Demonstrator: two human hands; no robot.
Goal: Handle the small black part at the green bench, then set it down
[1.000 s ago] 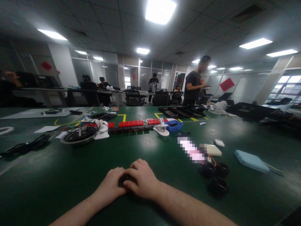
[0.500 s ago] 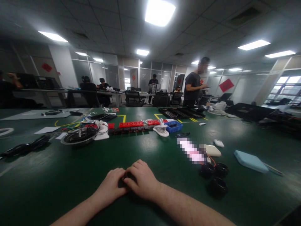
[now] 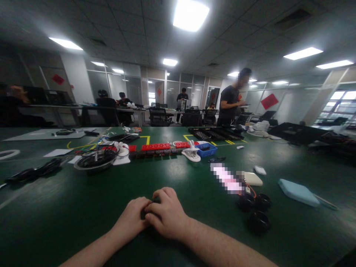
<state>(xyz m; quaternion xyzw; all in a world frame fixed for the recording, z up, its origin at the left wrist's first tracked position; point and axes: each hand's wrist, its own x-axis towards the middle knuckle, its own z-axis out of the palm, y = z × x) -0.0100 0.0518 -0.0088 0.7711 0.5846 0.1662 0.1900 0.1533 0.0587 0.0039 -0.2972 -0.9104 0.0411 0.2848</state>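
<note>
Barely shifted, left hand (image 3: 130, 218) and right hand (image 3: 167, 213) stay curled around something dark, hidden.

Counter (image 3: 69, 215): green, smooth, faint sheen. Black rings (image 3: 257, 211): glossy plastic. Blue pad (image 3: 298, 192): matt, soft-looking. Red blocks (image 3: 155, 147): shiny plastic. Round dish (image 3: 94, 160): metallic rim.

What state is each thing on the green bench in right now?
Left hand: knuckles up, fingers curled, closed with the right hand around a small dark object that is mostly hidden.
Right hand: fingers curled against the left hand.
Three black round rings: lying flat, right of the hands, untouched.
Small blue plastic bin: upright, dark item inside.
Pale blue flat pouch: lying flat.
Round metal dish of black cables: upright, filled.
</note>
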